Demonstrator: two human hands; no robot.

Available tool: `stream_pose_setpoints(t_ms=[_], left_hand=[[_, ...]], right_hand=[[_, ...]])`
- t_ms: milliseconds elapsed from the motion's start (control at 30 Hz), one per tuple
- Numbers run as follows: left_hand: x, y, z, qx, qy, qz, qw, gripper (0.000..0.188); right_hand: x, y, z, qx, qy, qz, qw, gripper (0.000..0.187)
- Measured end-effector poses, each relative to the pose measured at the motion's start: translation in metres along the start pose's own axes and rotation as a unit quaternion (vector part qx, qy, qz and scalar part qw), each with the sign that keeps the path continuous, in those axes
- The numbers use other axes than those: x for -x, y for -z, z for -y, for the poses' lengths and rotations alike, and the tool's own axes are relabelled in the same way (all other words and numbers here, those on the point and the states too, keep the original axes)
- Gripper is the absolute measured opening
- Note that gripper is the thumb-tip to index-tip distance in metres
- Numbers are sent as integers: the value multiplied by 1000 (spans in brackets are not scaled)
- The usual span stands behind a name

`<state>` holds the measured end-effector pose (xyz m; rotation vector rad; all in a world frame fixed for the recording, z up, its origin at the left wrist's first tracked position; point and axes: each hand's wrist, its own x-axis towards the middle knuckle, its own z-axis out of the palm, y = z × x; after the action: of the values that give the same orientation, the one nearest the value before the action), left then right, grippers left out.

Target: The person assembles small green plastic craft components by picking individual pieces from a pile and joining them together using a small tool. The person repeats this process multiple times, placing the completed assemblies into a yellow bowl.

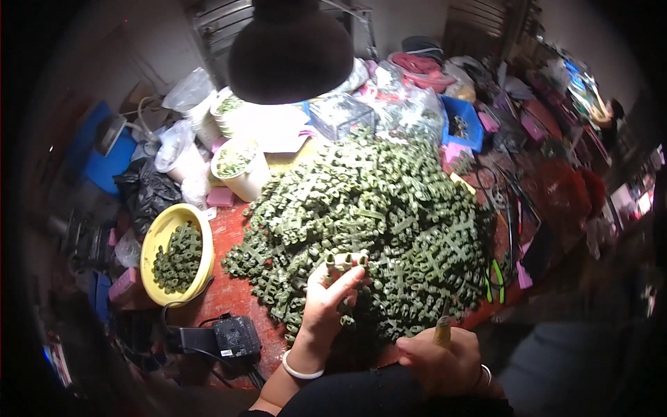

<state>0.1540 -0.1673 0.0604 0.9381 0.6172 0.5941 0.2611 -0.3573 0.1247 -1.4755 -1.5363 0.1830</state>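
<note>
In front of me, a large heap of small dark green molded pieces point(347, 201) with hollow, tube-like openings covers the table. My left hand point(325, 302) is raised over the heap's near edge. Its thumb and fingers pinch one green piece point(345, 260), whose round openings face me. To the right and nearer to my body, my right hand point(445, 358) is closed round a slim tool with a yellowish handle point(442, 335). The tool's thin tip points up toward the heap; its exact kind is too small to tell.
A yellow basin point(148, 260) of green pieces stands at left, near a black power adapter point(237, 337). White buckets point(251, 182) hold more pieces. A black lamp point(290, 59) hangs overhead. Green-handled pliers point(495, 281) and a blue bin point(461, 115) lie right on the red table point(226, 240).
</note>
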Motion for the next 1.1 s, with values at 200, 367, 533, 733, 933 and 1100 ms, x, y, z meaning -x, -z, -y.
stream_pose_setpoints(t_ms=[200,367,533,733,933,1100], left_hand=[[-1,2,3,14,-4,4,1000,24],[2,0,-3,2,0,19,1000,25],[2,-31,-19,-14,59,-9,998,27],[-10,-36,-1,7,72,-4,997,31],[-15,-34,-8,-5,93,37,995,30],[-13,-31,-8,-7,116,39,992,29]], right_hand=[[-14,16,-51,-184,-77,-25,980,59],[-48,28,-97,-130,-71,-19,989,64],[-46,12,-122,-223,-21,-37,974,28],[-46,14,-134,-244,17,-54,968,26],[-45,12,-141,-262,5,-27,965,27],[-46,6,-142,-295,3,-17,955,27]])
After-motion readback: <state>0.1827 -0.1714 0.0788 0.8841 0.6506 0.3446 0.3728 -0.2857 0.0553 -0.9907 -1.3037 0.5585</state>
